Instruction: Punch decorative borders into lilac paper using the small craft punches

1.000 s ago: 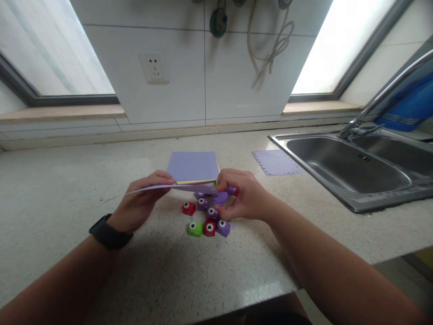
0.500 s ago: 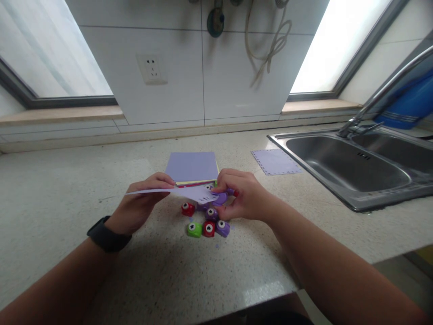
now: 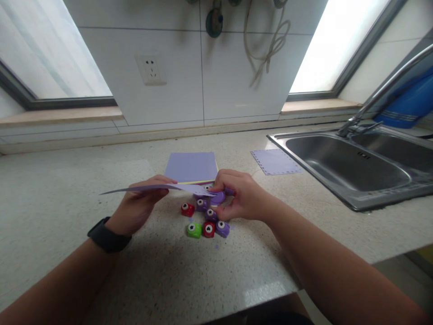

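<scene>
My left hand (image 3: 140, 205) pinches a lilac sheet of paper (image 3: 179, 186), thumb beneath and fingers on top. The sheet is seen nearly edge-on, held above the counter. My right hand (image 3: 241, 195) is closed around a purple craft punch (image 3: 217, 198), with the sheet's right edge at it. Whether the edge sits inside the slot cannot be made out. Several small craft punches lie just below: a green punch (image 3: 194, 230), a red punch (image 3: 209, 229), a light purple punch (image 3: 223, 228) and another red punch (image 3: 187, 209).
Behind my hands lies a stack of coloured paper (image 3: 191, 167), lilac on top. A lilac sheet with punched edges (image 3: 275, 161) rests beside the steel sink (image 3: 348, 162). Tiny paper cut-outs dot the speckled counter (image 3: 162, 280). A tap (image 3: 352, 124) stands at the sink.
The lilac sheet has slid left through the hands, and its left end now reaches farther out and droops. More of the purple punches shows under it. My right hand has barely moved.
</scene>
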The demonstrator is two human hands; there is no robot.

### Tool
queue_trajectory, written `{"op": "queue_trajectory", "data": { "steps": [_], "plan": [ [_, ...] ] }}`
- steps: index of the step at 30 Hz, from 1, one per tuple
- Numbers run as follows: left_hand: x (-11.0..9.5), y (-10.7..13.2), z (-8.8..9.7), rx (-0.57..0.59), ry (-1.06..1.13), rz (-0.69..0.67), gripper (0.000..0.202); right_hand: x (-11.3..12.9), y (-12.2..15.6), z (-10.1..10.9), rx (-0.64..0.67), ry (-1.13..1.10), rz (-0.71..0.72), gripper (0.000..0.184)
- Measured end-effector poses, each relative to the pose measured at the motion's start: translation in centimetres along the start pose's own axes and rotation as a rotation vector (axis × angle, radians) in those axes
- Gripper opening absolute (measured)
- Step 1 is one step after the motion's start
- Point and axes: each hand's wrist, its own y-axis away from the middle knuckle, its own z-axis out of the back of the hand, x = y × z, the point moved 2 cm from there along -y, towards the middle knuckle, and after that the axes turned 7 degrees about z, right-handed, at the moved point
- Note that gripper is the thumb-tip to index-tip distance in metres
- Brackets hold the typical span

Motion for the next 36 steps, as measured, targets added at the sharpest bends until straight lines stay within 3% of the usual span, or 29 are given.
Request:
{"op": "queue_trajectory", "data": {
  "steps": [5, 12, 18, 27, 36],
  "plan": [
    [1.6, -0.2, 0.6, -0.221, 0.100, 0.080, 0.023, -0.5, -0.1, 0.1, 0.029, 0.041, -0.057, 0.029],
    [1.4, -0.4, 0.7, -0.297, 0.066, 0.117, 0.036, -1.5, 0.0, 0.3, -0.042, 0.081, -0.161, 0.029],
    [1.3, -0.4, 0.4, -0.332, 0.092, 0.154, 0.042, -2.5, 0.5, 0.1, -0.158, -0.005, -0.328, 0.045],
    [1.8, -0.6, 0.5, -0.322, 0.124, 0.154, 0.037, -3.0, 0.6, 0.1, -0.144, 0.045, -0.407, 0.018],
    [2.1, -0.8, 0.2, -0.334, 0.194, 0.179, 0.042, -3.1, 0.6, 0.2, -0.159, 0.076, -0.398, 0.029]
  ]
}}
